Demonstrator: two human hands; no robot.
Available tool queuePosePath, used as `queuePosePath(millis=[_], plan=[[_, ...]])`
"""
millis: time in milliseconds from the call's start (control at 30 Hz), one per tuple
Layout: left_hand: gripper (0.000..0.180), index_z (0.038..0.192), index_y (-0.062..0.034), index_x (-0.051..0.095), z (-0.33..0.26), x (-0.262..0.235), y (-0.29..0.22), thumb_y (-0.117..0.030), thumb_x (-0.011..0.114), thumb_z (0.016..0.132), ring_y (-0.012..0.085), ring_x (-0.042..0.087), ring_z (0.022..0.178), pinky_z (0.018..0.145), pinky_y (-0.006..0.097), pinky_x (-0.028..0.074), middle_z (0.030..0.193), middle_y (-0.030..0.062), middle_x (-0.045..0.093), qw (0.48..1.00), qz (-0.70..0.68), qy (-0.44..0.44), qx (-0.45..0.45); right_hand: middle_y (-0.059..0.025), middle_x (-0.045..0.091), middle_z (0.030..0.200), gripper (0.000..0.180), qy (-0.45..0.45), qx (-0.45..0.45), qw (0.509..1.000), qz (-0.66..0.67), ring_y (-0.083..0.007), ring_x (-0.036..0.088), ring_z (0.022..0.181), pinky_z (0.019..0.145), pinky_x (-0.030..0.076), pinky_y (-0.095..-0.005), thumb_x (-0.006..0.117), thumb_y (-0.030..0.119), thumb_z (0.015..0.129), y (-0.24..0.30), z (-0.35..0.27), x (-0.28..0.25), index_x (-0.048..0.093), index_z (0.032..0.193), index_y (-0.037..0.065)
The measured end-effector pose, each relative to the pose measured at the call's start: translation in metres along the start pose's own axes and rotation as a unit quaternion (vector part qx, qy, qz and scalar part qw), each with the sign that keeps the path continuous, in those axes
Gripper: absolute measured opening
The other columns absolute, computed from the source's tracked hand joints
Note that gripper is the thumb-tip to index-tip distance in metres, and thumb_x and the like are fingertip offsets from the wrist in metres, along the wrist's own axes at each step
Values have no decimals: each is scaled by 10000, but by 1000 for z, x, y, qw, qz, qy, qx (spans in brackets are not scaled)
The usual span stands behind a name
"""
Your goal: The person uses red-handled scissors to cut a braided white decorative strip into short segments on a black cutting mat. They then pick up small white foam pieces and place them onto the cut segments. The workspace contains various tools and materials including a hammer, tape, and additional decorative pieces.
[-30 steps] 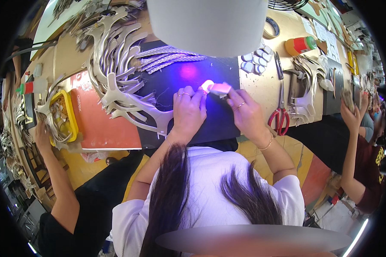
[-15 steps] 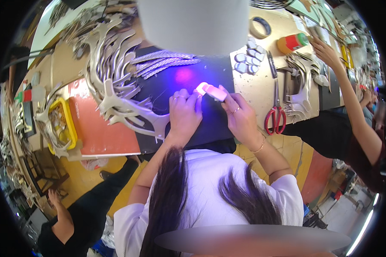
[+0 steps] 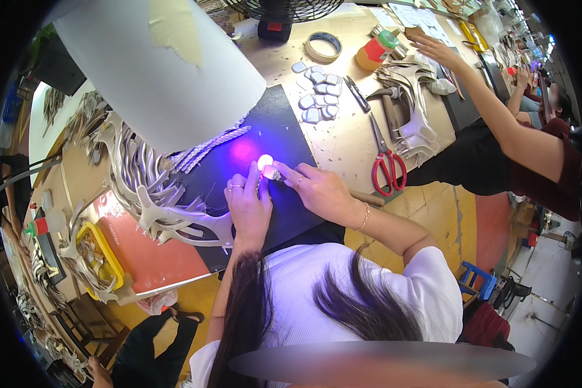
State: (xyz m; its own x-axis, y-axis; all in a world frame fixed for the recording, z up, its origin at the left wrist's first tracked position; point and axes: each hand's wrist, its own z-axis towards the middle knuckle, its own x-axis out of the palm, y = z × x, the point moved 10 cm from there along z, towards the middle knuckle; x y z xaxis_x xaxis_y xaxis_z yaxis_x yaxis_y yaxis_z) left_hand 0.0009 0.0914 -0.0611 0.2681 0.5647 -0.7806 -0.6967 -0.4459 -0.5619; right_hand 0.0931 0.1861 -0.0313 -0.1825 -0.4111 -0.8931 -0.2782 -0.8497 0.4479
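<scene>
Both hands meet over a black mat point(image 3: 284, 132) under purple light. My left hand point(image 3: 249, 204) is closed, its fingertips pinching a small piece point(image 3: 264, 161) whitened out by the glare. My right hand point(image 3: 323, 194) is closed around a wooden-handled tool point(image 3: 367, 198). The handle's end sticks out beneath my wrist, and most of it is hidden by the hand. Its pinkish, lit front end point(image 3: 271, 172) touches or nearly touches the small piece; I cannot tell which. Left of my left hand lie silver branching strap pieces point(image 3: 181, 216) and braided silver cords point(image 3: 210, 149).
A big white cylinder point(image 3: 168, 71) hangs over the table. Beyond the mat are silvery tabs point(image 3: 320, 94), tape point(image 3: 323, 47), red-handled scissors point(image 3: 388, 171), a hammer point(image 3: 389, 113) and a jar point(image 3: 376, 50). A yellow tray point(image 3: 100, 258) stands left; a co-worker's arm point(image 3: 491, 97) reaches in from the right.
The view has shifted, with the cylinder now leaning in from the upper left. My right hand has turned more leftward and come closer to my left fingertips. The wooden handle end now shows.
</scene>
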Motion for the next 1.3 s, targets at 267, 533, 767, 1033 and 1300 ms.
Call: queuePosePath(millis=[267,533,767,1033,1300], plan=[[264,1083,-33,714,1,0,-2,-98,697,827,267,531,805,750,414,420,816,92,512,1000,9,3,13,-88,557,786,414,-17,-6,1000,6,-262,623,649,554,521,-380,572,205,949,-1,0,0,547,1357,144],[246,1061,-20,696,-1,4,1,-114,686,834,275,527,827,749,414,406,838,101,516,1000,6,9,1,-105,581,810,464,-104,-18,992,69,-291,611,646,565,517,-394,590,182,936,7,0,-29,515,1392,134],[229,1039,-28,701,-1,2,2,-119,696,828,269,521,816,746,414,402,832,95,507,1000,-1,-1,-2,-117,582,820,493,-27,11,999,23,-304,611,644,572,517,-406,598,165,929,0,3,-9,497,1412,144],[205,1006,-20,725,1,-3,0,-121,713,828,257,520,772,736,405,403,783,82,519,1000,-2,-19,5,-121,575,811,474,-16,31,999,23,-306,616,635,560,515,-418,570,193,949,-3,0,-3,492,1415,157],[217,999,-44,734,-1,-6,4,-172,737,823,240,543,796,752,406,397,794,67,544,1000,0,-20,-10,-116,575,826,476,-12,23,1000,7,-299,615,635,568,520,-413,567,187,949,-3,-1,2,488,1418,162]])
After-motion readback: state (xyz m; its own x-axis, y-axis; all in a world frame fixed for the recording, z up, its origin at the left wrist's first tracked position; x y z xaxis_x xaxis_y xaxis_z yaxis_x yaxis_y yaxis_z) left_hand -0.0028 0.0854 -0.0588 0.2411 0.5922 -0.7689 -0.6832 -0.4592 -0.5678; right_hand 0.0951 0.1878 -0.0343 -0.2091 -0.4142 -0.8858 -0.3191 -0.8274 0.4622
